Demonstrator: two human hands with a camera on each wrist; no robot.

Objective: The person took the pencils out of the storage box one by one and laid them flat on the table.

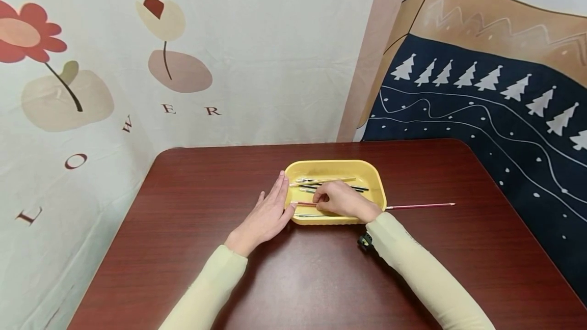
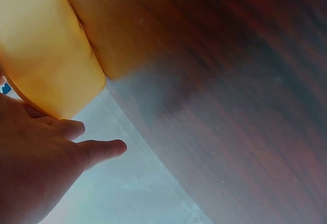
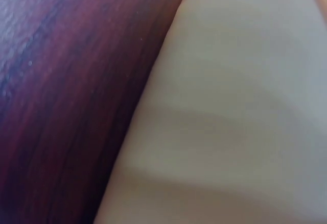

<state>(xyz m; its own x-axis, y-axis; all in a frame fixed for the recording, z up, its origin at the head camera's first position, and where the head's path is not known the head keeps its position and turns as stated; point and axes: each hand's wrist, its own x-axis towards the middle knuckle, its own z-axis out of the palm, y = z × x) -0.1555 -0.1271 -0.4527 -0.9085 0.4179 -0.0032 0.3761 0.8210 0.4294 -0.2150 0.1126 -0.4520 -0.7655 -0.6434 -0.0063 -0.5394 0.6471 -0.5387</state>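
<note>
A yellow plastic tray (image 1: 337,220) stands on the table with several thin pencil-like sticks (image 1: 330,183) inside, in yellow, black and pale green. My left hand (image 1: 266,215) rests along the tray's left rim, its fingers straight; in the left wrist view this hand (image 2: 41,152) lies against the yellow wall (image 2: 56,50). Reaching over the front right rim, my right hand (image 1: 341,199) pinches a red pencil-like stick (image 1: 303,203) inside the tray, and part of the stick is hidden behind the fingers. The right wrist view shows no fingers, only the tray's pale outer wall (image 3: 219,101) and the table.
Right of the tray, another red pencil-like stick (image 1: 422,205) lies on the dark red-brown table (image 1: 220,177). A printed cloth (image 1: 275,65) hangs behind the table. A small black device (image 1: 365,241) sits at the right wrist.
</note>
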